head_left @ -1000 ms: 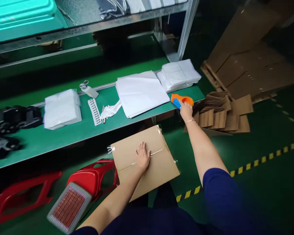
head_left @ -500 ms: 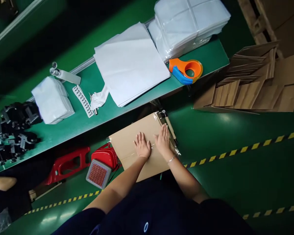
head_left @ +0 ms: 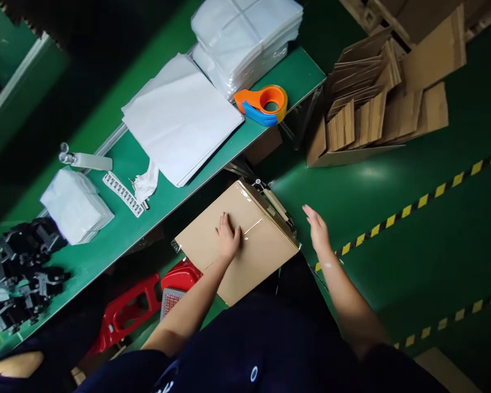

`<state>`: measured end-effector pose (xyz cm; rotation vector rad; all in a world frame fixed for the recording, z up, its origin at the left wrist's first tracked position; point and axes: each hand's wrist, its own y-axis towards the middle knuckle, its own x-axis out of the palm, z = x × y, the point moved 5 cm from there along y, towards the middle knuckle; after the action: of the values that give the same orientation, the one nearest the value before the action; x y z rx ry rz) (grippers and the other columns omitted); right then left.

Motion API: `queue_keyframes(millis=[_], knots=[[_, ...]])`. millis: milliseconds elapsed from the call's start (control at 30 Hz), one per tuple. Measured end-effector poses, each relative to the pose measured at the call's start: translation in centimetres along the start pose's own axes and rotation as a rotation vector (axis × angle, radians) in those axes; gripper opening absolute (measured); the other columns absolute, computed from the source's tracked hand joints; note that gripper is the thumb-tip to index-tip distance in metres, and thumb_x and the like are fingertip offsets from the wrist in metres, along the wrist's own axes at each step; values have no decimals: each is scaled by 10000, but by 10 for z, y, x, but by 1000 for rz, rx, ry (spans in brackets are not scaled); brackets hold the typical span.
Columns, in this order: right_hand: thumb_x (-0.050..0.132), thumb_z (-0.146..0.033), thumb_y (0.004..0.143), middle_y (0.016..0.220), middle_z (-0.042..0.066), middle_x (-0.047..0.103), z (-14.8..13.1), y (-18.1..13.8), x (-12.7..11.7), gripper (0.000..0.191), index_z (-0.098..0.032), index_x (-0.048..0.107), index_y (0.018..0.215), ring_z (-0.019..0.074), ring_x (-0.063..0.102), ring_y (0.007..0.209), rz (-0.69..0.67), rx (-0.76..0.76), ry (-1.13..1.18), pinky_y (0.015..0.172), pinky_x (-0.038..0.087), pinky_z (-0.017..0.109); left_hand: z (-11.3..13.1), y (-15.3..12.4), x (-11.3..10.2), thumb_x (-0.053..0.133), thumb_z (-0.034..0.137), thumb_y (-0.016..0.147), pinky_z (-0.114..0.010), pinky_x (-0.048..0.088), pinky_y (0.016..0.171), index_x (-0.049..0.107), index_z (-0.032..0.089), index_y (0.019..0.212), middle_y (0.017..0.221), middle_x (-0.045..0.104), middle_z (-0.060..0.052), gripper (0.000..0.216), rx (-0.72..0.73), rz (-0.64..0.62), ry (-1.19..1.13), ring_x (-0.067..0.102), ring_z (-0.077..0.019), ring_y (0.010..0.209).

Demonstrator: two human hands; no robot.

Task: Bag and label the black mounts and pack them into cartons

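A brown cardboard box (head_left: 253, 262) stands in front of me below the bench, closed, with clear tape along its middle seam and loose tape ends at its corners. On its top rests my left hand (head_left: 229, 238), fingers spread and holding nothing. My right hand (head_left: 317, 229) hovers in the air to the right of the box, apart from it, with the fingers stretched out and nothing in them. An orange and blue tape dispenser (head_left: 265, 105) lies on the bench near its right end.
The green bench (head_left: 213, 169) carries white sheets (head_left: 184, 120), a wrapped bundle (head_left: 245, 38), a pump bottle (head_left: 88, 161) and black parts (head_left: 28, 273). Flattened cartons (head_left: 372, 114) fill a box at right. Red stools (head_left: 126, 311) stand left. Another person's arm (head_left: 14, 365) shows lower left.
My right hand has lifted off the box top and swung out to the right. My left hand stays on the box. The whole view has turned and shifted.
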<state>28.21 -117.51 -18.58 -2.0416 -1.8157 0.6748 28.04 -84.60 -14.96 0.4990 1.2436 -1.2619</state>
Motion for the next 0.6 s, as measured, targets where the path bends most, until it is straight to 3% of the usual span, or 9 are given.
queue_keyframes(millis=[67, 100, 200, 267, 367, 600], knots=[[478, -684, 856, 1334, 141, 625, 46, -56, -37, 662, -190, 648, 1263, 272, 553, 1285, 104, 147, 47, 1141, 378, 475, 8, 44, -13, 478, 324, 883, -491, 189, 1211, 293, 93, 1510, 1609, 229, -179, 694, 130, 2, -37, 207, -285, 1493], [553, -702, 790, 1298, 163, 645, 69, -81, -43, 686, -177, 679, 1213, 307, 574, 1258, 120, 233, 45, 1126, 392, 505, 13, 68, -18, 490, 320, 876, -468, 214, 1206, 333, 81, 1490, 1602, 247, -183, 677, 159, -2, -49, 221, -290, 1487], [651, -696, 681, 1384, 171, 577, 117, -122, -16, 798, -176, 636, 1287, 351, 517, 1314, 69, 336, 76, 1118, 398, 539, 28, 131, -17, 514, 348, 861, -448, 357, 1124, 493, 76, 1379, 1409, 530, -193, 586, 174, -254, -129, 489, -316, 1310], [618, -658, 736, 1476, 124, 493, 123, -121, 16, 789, -207, 555, 1380, 310, 433, 1391, 40, 275, 118, 1165, 342, 510, 37, 152, -14, 527, 405, 849, -432, 426, 1053, 559, 97, 1310, 1262, 635, -163, 555, 167, -404, -226, 590, -301, 1166], [589, -573, 817, 1533, 76, 423, 109, -105, 46, 704, -236, 497, 1429, 257, 356, 1442, 58, 157, 203, 1208, 266, 475, 46, 163, -11, 581, 423, 781, -386, 468, 984, 588, 131, 1256, 1198, 659, -118, 558, 167, -483, -375, 613, -261, 1080], [595, -593, 828, 1405, 116, 570, 99, -84, 50, 577, -186, 684, 1227, 283, 483, 1355, 77, 169, 360, 1151, 380, 465, 57, 176, -1, 615, 335, 667, -304, 501, 789, 636, 158, 910, 814, 650, -18, 301, 90, -533, -419, 596, -168, 770]])
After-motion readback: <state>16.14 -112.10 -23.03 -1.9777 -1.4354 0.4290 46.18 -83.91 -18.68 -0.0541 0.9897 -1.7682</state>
